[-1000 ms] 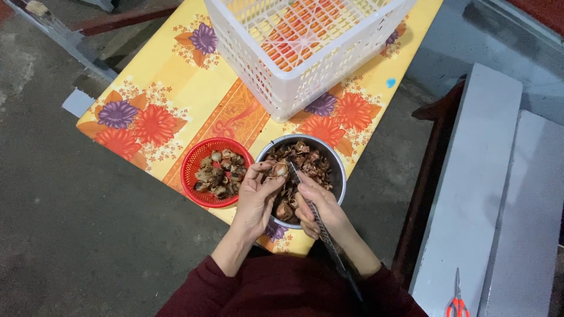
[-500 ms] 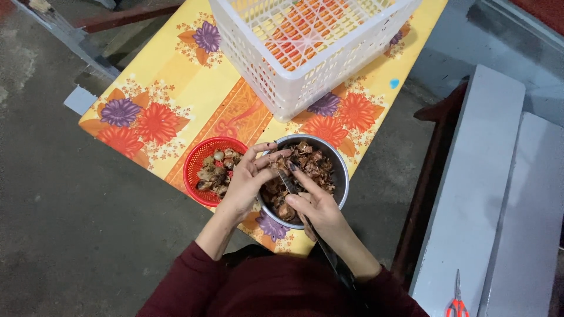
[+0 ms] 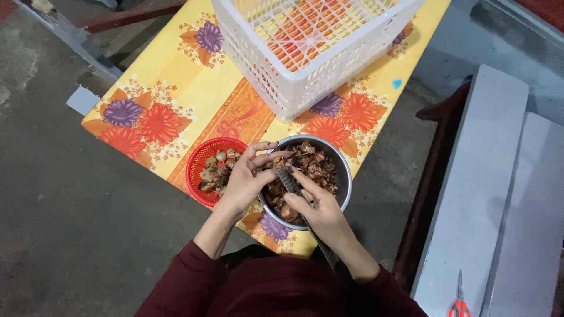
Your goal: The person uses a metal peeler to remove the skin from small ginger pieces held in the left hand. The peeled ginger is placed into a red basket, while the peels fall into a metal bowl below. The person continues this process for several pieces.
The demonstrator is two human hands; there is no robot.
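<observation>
Versus half a second earlier: the left hand [image 3: 244, 182] is sitting a little further over the steel bowl's rim, its fingers now curling around a small brown piece at the rim; the right hand [image 3: 317, 211] is staying low at the near edge, hardly shifted.

Right hand: fingers clenched round a long dark tool [image 3: 291, 183], its tip lying over the bowl's contents, its handle running back along the forearm. Cannot tell what kind of tool.

Left hand: fingers pinching a brown piece [image 3: 276, 159] between thumb and forefinger, just above the bowl's left rim.

Steel bowl [image 3: 343, 170]: standing at the near edge of the bench [image 3: 194, 76], holding a heap of brown, husk-like scraps.

Red basket [image 3: 202, 158]: touching or just beside the bowl on its left, holding paler, rounder pieces, partly covered by the left hand.

White crate [image 3: 294, 100]: farther back on the flowered yellow cloth, openwork walls, contents not clear
</observation>
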